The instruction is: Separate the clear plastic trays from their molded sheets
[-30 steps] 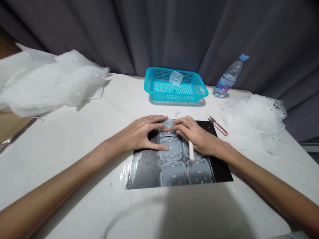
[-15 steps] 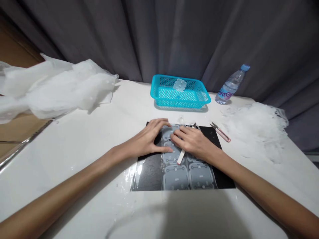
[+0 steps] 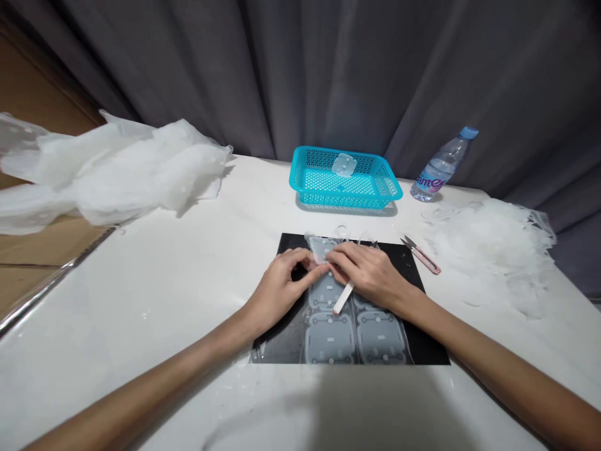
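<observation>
A translucent sheet of rounded-square pieces (image 3: 330, 338), with slots and small circles in each piece, lies on a black mat (image 3: 282, 341). The sheet's upper left piece (image 3: 322, 246) is tilted up from the mat. My left hand (image 3: 288, 282) pinches at this piece's lower edge, thumb and index finger close together. My right hand (image 3: 370, 272) is closed around a slim white-handled tool (image 3: 343, 299); its dark pointed tip shows beyond the knuckles. Fingertips of my right hand also meet the raised piece, close to my left fingers. The exact contact is partly hidden.
Behind the mat stands a blue basket (image 3: 347, 199) with one translucent piece (image 3: 344, 165) in it. Pink-handled thread snips (image 3: 422, 255) lie right of the mat, near a heap of translucent scraps (image 3: 498, 250). A water bottle (image 3: 436, 172) and white plastic bags (image 3: 122, 169) stand farther back.
My left hand has gone from spread fingers to a pinch beside my right fingers. The upper left piece now tilts up. The view has shifted slightly.
</observation>
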Motion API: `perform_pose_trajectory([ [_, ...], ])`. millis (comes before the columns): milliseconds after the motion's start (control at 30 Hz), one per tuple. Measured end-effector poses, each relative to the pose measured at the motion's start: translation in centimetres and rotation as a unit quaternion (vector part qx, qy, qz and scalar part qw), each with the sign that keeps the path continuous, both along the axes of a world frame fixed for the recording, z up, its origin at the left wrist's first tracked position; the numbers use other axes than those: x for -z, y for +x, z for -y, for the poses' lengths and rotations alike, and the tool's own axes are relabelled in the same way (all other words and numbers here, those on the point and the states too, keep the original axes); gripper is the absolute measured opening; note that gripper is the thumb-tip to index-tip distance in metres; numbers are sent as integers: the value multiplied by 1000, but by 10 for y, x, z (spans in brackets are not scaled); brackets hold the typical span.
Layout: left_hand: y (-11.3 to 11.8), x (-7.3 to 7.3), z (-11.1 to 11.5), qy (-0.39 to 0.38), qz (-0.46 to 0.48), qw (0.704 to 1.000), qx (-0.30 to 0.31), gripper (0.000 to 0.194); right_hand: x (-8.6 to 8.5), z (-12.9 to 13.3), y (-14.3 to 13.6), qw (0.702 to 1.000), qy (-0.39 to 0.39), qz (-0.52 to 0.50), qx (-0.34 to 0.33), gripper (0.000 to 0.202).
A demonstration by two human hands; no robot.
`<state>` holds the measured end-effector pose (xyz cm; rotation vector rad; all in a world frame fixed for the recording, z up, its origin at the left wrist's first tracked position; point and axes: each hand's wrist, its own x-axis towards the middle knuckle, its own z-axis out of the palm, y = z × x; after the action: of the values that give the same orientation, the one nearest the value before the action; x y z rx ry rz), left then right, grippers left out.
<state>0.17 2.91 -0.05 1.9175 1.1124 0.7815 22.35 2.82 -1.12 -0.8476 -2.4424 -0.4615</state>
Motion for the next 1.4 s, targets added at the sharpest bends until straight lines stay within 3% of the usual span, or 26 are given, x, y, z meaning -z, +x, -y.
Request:
perform_pose_trajectory([
  [167, 1, -2, 4, 11, -14, 1000, 8, 27, 1, 1, 1, 999, 16, 4, -33, 18],
  [300, 5, -1, 5, -22, 1, 1000, 5, 23, -2, -1, -4, 995, -50, -81, 36, 14],
  [433, 5, -2, 3, -64, 3, 998, 6, 20, -7, -8, 0, 954, -146, -234, 116, 8],
  [533, 0, -3, -2, -82, -4, 996, 20, 22, -9, -9, 5, 936, -168, -291, 108, 7],
  [767, -6, -4, -5, -92, 85, 991, 51, 23, -5, 7, -3, 983, -80, -163, -31, 11],
  [867, -6, -5, -2, -90, 115, 989, 37, 26, -4, 11, -8, 986, -62, -151, -19, 10],
  [1133, -6, -5, 2, -55, 81, 994, 42, 27, -8, 13, -9, 988, -102, -115, 8, 30],
  [1233, -7, -3, -1, -91, 123, 988, 11, 34, -1, 12, 0, 984, -133, -115, 33, 44],
  [1400, 0, -6, -4, -209, 223, 950, -59, 48, 6, 12, 2, 966, -200, -148, 69, 33],
])
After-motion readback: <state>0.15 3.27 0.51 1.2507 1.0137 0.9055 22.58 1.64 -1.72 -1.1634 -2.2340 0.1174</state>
